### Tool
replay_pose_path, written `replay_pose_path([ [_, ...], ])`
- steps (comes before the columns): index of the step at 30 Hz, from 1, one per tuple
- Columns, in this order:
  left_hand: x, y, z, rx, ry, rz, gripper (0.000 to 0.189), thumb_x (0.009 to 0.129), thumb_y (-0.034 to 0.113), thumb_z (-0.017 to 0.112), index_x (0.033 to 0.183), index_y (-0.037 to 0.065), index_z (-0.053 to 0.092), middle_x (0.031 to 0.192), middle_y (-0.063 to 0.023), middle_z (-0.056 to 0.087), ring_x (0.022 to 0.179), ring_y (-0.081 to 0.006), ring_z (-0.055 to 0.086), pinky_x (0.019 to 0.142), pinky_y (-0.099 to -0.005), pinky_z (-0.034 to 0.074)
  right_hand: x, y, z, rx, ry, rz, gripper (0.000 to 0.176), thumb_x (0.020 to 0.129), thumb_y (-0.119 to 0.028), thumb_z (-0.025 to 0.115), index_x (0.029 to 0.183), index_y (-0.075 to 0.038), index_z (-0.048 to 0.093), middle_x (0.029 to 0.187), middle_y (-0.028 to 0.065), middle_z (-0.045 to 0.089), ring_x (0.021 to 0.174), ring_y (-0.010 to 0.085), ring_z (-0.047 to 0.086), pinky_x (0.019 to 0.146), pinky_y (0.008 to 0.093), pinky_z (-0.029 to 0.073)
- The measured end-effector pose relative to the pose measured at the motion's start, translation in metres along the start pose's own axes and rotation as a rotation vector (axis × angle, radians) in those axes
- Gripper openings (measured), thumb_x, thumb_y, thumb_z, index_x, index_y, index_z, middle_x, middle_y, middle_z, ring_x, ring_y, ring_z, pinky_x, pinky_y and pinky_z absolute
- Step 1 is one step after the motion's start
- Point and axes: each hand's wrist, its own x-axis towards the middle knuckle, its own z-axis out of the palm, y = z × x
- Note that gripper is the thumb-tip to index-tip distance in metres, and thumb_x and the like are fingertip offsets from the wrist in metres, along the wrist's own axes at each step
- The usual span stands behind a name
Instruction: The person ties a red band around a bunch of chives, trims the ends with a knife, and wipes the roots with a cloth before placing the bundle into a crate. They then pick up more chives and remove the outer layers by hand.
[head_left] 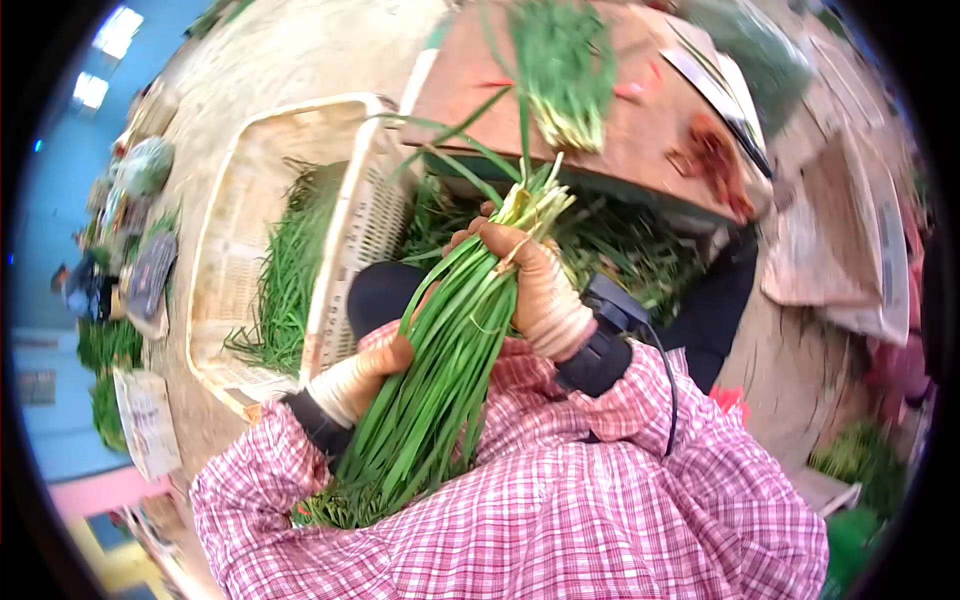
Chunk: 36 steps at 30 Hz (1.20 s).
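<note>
You seem to be evening up the chive bunch [440, 370] at the centre of the frame, with the fingers of your right hand [535, 290] clamped near its pale ends and your left hand [362, 378] closed on the leaves, so the next move probably needs a firm grip.

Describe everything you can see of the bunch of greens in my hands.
The bunch of greens is a thick sheaf of long, flat, fresh-looking green blades with pale yellowish bases. It slants, bases up and away, tips down by the pink checked sleeve. The right hand grips it near the bases; the left hand clasps its middle.
</note>
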Motion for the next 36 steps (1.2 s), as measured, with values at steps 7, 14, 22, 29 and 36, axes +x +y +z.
replay_pose_path([
  [7,0.043,-0.053,0.062,-0.053,0.023,-0.210,0.055,0.089,0.023,0.076,0.135,0.007,0.050,0.116,-0.0122,0.065,0.095,-0.0231,0.068,0.081,-0.0379,0.060,-0.025,0.002,-0.057,0.123,0.078,0.008,0.022,0.094,-0.017,0.064,0.111,-0.004,0.059,0.100,0.0140,0.070,0.087,0.0251,0.070,0.079,0.0385,0.060],
  [14,0.032,-0.007,0.052,0.715,0.312,0.025,0.102,0.071,-0.006,0.080,0.157,0.003,0.026,0.132,-0.0122,0.061,0.112,-0.0175,0.061,0.095,-0.0309,0.052,-0.031,-0.029,-0.147,0.004,-0.176,-0.050,0.080,0.085,-0.048,0.079,0.147,-0.012,0.045,0.139,0.0076,0.056,0.127,0.0243,0.054,0.107,0.0431,0.043],
  [22,0.047,-0.002,0.068,1.355,0.386,0.093,0.095,0.070,0.001,0.077,0.153,-0.002,0.031,0.127,-0.0144,0.062,0.116,-0.0194,0.058,0.098,-0.0305,0.049,-0.019,-0.067,-0.110,-0.220,0.420,-0.465,0.026,0.100,-0.027,0.063,0.099,-0.001,0.066,0.064,-0.0001,0.058,0.056,0.0132,0.055,0.062,0.0332,0.050],
  [29,0.030,0.015,0.050,1.434,0.491,0.115,0.090,0.069,0.000,0.079,0.148,-0.002,0.036,0.124,-0.0145,0.063,0.112,-0.0202,0.060,0.099,-0.0312,0.049,-0.064,-0.102,-0.099,-0.668,0.345,-0.483,0.050,0.089,-0.030,0.076,0.124,0.001,0.056,0.089,0.0045,0.066,0.069,0.0131,0.061,0.062,0.0286,0.053],
  [36,0.048,0.008,0.060,1.323,0.364,0.152,0.086,0.072,0.003,0.081,0.147,0.000,0.039,0.125,-0.0127,0.063,0.112,-0.0195,0.060,0.097,-0.0321,0.050,-0.038,-0.078,-0.100,-1.299,0.317,-0.753,0.016,0.088,-0.018,0.071,0.098,-0.005,0.073,0.093,0.0157,0.070,0.076,0.0300,0.068,0.071,0.0387,0.055],
])
